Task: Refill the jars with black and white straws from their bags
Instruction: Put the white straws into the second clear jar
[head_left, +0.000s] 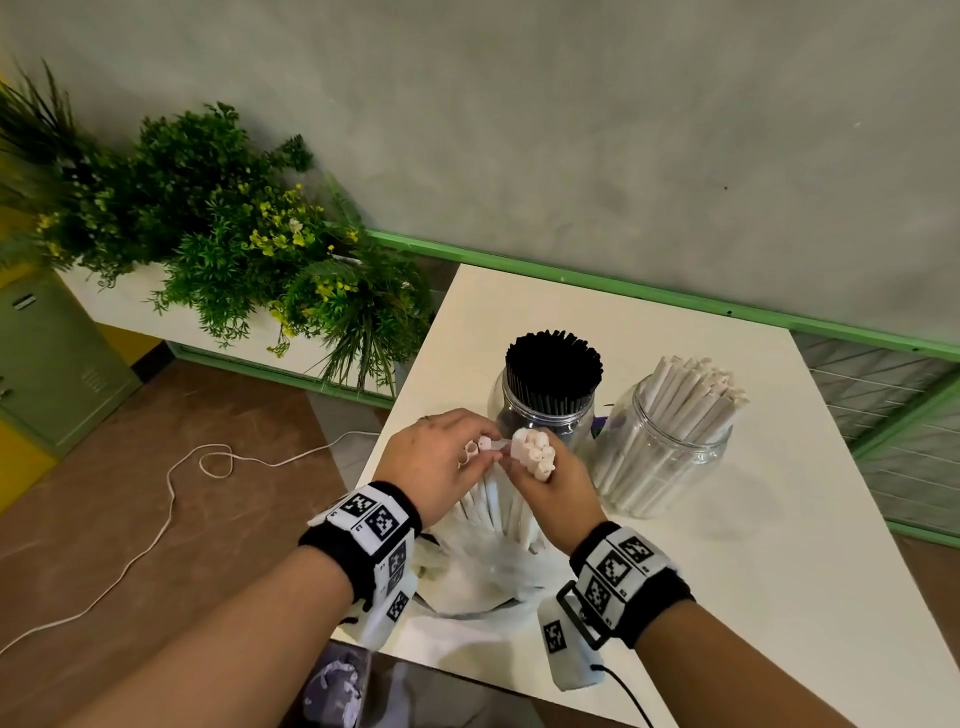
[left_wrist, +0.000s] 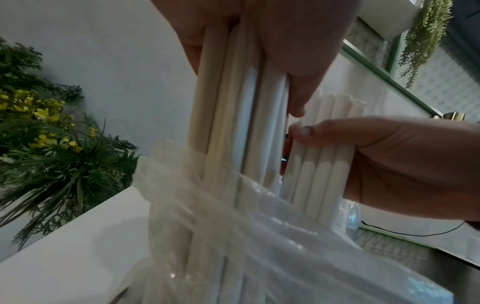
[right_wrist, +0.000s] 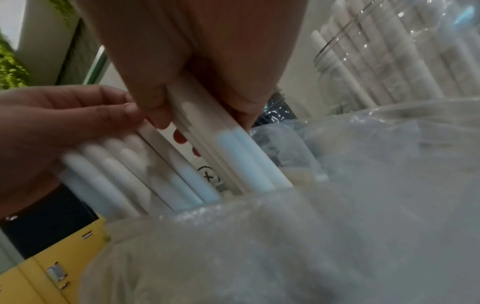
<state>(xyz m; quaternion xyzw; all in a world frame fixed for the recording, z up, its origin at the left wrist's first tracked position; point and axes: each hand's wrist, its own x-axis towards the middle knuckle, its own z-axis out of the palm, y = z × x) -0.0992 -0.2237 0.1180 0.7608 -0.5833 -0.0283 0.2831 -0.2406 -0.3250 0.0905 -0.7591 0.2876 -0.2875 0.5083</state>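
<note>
Nearest the person, a clear plastic bag (head_left: 483, 566) lies crumpled at the table's (head_left: 769, 545) near edge, at 6 o'clock from the jars, with white straws standing up out of its mouth. The left hand (head_left: 436, 462) curls its fingers round one group of these straws (head_left: 475, 452); the right hand (head_left: 550, 493) grips a second, separate bundle (head_left: 535, 449) just beside it, ends pointing up. The two hands touch at the fingertips.

The left wrist view shows what the head view hides: the left hand's straws (left_wrist: 233, 102) run down into the bag (left_wrist: 233, 236), and the right thumb (left_wrist: 311, 131) presses across its own bundle (left_wrist: 319, 164). The right wrist view shows the lower ends of both groups (right_wrist: 182, 174) entering the bag (right_wrist: 311, 236), blurred. The number of straws in each grip cannot be told.

Beyond the hands stand two clear jars. The jar at 12 o'clock (head_left: 540, 415) holds black straws (head_left: 553, 364), packed upright. The jar at 2 o'clock (head_left: 660, 457) holds white straws (head_left: 696, 400), leaning right. Only one bag is visible.

Off the table at 10 o'clock are green plants (head_left: 218, 244) and a white cord (head_left: 171, 493) on the floor.
</note>
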